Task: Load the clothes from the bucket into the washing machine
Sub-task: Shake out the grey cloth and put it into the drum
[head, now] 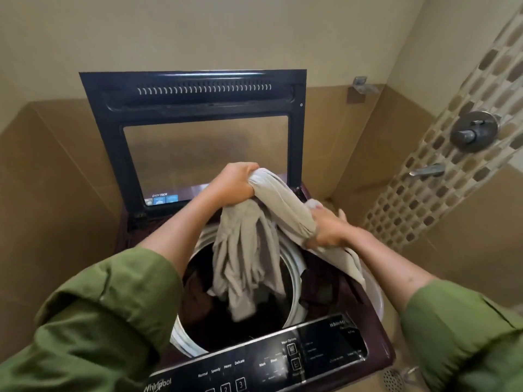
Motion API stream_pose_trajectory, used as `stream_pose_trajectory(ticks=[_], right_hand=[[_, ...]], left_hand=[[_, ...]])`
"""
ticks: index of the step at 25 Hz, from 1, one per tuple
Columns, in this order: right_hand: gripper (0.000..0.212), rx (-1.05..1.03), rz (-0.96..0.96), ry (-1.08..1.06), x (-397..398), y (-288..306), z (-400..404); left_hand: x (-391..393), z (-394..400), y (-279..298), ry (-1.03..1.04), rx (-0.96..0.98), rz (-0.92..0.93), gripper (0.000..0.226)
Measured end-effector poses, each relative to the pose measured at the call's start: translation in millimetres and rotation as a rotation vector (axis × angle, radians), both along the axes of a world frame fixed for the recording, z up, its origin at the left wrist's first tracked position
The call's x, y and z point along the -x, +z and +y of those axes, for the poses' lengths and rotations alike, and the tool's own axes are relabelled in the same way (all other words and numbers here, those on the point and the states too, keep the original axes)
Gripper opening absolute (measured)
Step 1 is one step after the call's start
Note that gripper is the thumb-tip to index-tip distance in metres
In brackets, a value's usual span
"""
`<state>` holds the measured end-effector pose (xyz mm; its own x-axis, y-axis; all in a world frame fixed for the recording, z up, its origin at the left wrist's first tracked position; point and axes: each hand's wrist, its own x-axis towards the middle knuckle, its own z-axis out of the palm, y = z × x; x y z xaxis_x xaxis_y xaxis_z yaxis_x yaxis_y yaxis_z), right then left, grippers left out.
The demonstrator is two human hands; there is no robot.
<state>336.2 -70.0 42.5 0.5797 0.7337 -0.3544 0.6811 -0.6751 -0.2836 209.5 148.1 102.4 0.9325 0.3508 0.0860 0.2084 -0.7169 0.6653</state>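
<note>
Now, head view: your left hand (233,181) grips the beige garment (249,261) high, your right hand (325,227) clutches its other end; it hangs into the washing machine (325,343) drum. Next: release both, let it drop.

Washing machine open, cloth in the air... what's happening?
A person is loading laundry. The left hand grips the top of a beige garment, and the right hand holds it lower down. Its end dangles into the washing machine drum, where dark clothes already lie. The lid stands open.
</note>
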Motion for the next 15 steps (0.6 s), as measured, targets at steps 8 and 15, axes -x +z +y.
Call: stream_pose_trajectory(ticks=[8, 15], right_hand=[[0.012, -0.503, -0.42, -0.467, -8, 45, -20], [0.066, -0.455, -0.294, -0.081, 33, 89, 44]], left_hand=[[-5, 6, -39, -0.162, -0.052, 0.332, 0.112], [-20, -25, -2, -0.184, 0.048, -0.01, 0.038]])
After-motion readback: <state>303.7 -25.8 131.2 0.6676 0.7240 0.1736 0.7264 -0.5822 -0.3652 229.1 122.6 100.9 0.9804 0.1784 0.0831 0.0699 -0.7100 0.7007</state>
